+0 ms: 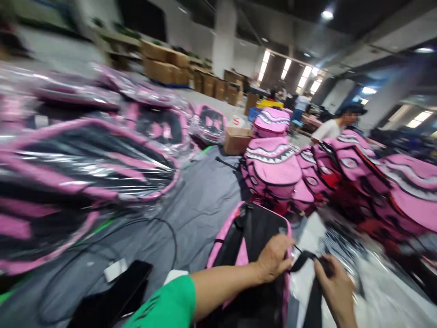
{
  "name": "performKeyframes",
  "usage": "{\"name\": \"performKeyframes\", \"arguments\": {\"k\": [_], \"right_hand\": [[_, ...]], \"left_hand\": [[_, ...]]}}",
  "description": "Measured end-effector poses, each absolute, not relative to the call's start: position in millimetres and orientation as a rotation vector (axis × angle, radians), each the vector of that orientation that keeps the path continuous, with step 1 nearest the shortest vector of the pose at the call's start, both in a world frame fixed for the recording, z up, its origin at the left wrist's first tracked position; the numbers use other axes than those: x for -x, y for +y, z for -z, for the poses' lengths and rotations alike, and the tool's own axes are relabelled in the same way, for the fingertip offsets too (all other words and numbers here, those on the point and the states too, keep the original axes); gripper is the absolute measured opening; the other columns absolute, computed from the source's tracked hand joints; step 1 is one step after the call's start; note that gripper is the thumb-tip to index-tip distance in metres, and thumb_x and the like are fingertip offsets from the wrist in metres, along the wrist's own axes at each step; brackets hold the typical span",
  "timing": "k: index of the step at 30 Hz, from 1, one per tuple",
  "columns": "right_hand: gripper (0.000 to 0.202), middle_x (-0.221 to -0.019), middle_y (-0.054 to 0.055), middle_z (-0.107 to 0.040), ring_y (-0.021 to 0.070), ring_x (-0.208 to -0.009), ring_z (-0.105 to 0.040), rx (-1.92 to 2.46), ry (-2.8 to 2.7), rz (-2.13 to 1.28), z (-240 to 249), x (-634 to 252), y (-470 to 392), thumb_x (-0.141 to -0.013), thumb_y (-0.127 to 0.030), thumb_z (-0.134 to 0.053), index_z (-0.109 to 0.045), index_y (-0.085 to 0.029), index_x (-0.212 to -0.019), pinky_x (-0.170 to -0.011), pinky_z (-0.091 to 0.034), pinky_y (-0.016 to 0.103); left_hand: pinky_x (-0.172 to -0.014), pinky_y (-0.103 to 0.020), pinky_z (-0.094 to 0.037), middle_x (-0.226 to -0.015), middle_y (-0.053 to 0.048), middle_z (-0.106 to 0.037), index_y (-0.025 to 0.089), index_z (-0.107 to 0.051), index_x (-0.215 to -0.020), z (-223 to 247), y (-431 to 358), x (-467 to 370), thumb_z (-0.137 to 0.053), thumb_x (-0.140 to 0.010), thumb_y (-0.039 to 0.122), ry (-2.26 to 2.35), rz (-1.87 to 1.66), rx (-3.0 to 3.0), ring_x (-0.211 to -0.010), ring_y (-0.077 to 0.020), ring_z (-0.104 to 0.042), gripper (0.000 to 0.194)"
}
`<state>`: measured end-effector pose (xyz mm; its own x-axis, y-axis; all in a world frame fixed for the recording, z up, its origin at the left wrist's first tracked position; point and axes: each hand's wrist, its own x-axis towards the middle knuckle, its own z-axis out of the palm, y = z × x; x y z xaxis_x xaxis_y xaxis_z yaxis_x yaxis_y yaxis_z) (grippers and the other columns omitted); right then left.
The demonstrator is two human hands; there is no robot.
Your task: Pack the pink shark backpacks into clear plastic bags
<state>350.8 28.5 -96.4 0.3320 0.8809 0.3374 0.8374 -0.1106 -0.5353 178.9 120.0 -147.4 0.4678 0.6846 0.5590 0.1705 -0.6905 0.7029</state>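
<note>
A black and pink backpack (265, 222) lies back side up on the grey-covered table in front of me. Across its back panel reaches my left hand (275, 258), fingers pinched at the right edge, where a thin black cord (297, 248) runs out from the fingertips. Just to the right, my right hand (336, 287) is closed on a black strap (312, 303) whose lower part hangs down toward me. The other shoulder strap (229, 243) lies along the backpack's left side. Motion blur hides the finer details at the fingertips.
Plastic-wrapped pink and black backpacks (92, 159) are piled on the left. Pink backpacks with toothed flaps (273, 164) are heaped ahead and right. Clear plastic bags (378, 278) lie at right. A black phone-like object (116, 291) and a cable (170, 228) lie near left. A person (329, 130) stands beyond.
</note>
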Motion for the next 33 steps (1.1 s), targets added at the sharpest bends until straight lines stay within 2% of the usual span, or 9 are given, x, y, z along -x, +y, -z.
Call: {"name": "performKeyframes", "arguments": {"k": [3,7,12,14,17,21,25,28,33], "right_hand": [[0.025,-0.072,0.003,-0.07,0.0203,-0.064,-0.066,1.776,-1.643,-0.26,64.2,-316.4,33.6,-0.081,-0.046,-0.056,-0.06,-0.022,-0.084,-0.063,-0.054,0.03],[0.021,-0.069,-0.002,-0.065,0.0146,-0.06,-0.06,1.726,-1.723,-0.283,41.1,-297.3,43.7,-0.082,-0.041,-0.058,-0.06,-0.021,-0.088,-0.059,-0.047,0.024],[0.032,-0.066,-0.002,-0.059,0.0136,-0.059,-0.053,1.747,-1.601,-0.397,37.9,-323.6,35.6,-0.083,-0.051,-0.061,-0.058,-0.02,-0.088,-0.055,-0.04,0.024],[0.037,-0.064,-0.003,-0.056,0.0132,-0.057,-0.049,1.743,-1.553,-0.498,40.5,-334.7,35.6,-0.082,-0.057,-0.062,-0.058,-0.02,-0.086,-0.053,-0.038,0.024],[0.046,-0.061,-0.003,-0.054,0.0128,-0.055,-0.047,1.732,-1.459,-0.583,46.3,-338.0,39.4,-0.079,-0.065,-0.064,-0.059,-0.019,-0.081,-0.051,-0.037,0.025],[0.049,-0.066,-0.001,-0.059,0.0149,-0.061,-0.052,1.702,-1.438,-0.58,51.5,-324.3,41.6,-0.076,-0.067,-0.068,-0.061,-0.019,-0.081,-0.056,-0.041,0.026],[0.048,-0.072,-0.001,-0.06,0.0137,-0.062,-0.053,1.642,-1.522,-0.784,46.0,-321.1,37.4,-0.078,-0.065,-0.069,-0.061,-0.019,-0.09,-0.055,-0.041,0.024],[0.05,-0.07,-0.004,-0.055,0.0113,-0.055,-0.047,1.623,-1.603,-0.94,40.2,-333.7,47.7,-0.084,-0.064,-0.064,-0.06,-0.02,-0.106,-0.051,-0.038,0.024],[0.025,-0.08,-0.001,-0.053,0.0139,-0.072,-0.054,1.75,-2.043,-0.374,63.7,-351.1,120.5,-0.095,-0.044,-0.06,-0.067,-0.02,-0.093,-0.067,-0.042,0.025]], "left_hand": [[-0.117,-0.046,-0.034,-0.147,-0.013,-0.054,0.02,-0.046,-0.147,129.7,126.2,-168.8,-0.06,-0.08,0.02,0.381,-1.017,-2.169,-0.139,-0.0285,-0.045,0.068],[-0.099,-0.035,-0.049,-0.106,-0.007,-0.076,0.021,-0.071,-0.114,116.0,148.3,-180.3,-0.061,-0.073,0.014,0.312,-0.853,-2.049,-0.103,-0.0254,-0.068,0.042],[-0.083,-0.032,-0.055,-0.093,-0.007,-0.074,0.017,-0.069,-0.105,134.3,155.2,-184.1,-0.039,-0.082,0.007,0.701,-1.152,-1.817,-0.086,-0.0196,-0.071,0.039],[-0.091,-0.038,-0.054,-0.1,-0.009,-0.072,0.017,-0.065,-0.11,139.9,144.2,-176.6,-0.029,-0.086,0.004,0.894,-1.307,-1.687,-0.095,-0.02,-0.069,0.045],[-0.106,-0.044,-0.047,-0.115,-0.01,-0.069,0.019,-0.063,-0.113,139.5,114.2,-168.9,-0.038,-0.09,0.011,0.678,-1.512,-1.891,-0.116,-0.022,-0.061,0.035],[-0.11,-0.044,-0.046,-0.126,-0.014,-0.065,0.015,-0.058,-0.127,134.6,92.0,-182.7,-0.049,-0.083,0.007,0.42,-1.235,-2.194,-0.128,-0.024,-0.054,0.045],[-0.096,-0.038,-0.053,-0.107,-0.009,-0.071,0.018,-0.064,-0.115,147.8,113.8,-192.1,-0.05,-0.085,0.007,0.635,-0.973,-2.042,-0.102,-0.0214,-0.066,0.035],[-0.1,-0.042,-0.049,-0.094,-0.006,-0.073,0.02,-0.069,-0.101,167.4,123.6,-181.4,-0.052,-0.09,0.013,0.707,-0.936,-1.97,-0.092,-0.0213,-0.067,0.022],[-0.074,-0.032,-0.053,-0.072,-0.004,-0.069,0.015,-0.072,-0.086,196.6,84.0,-157.3,-0.049,-0.095,0.031,0.841,-0.826,-1.796,-0.071,-0.0203,-0.065,0.029]]}}
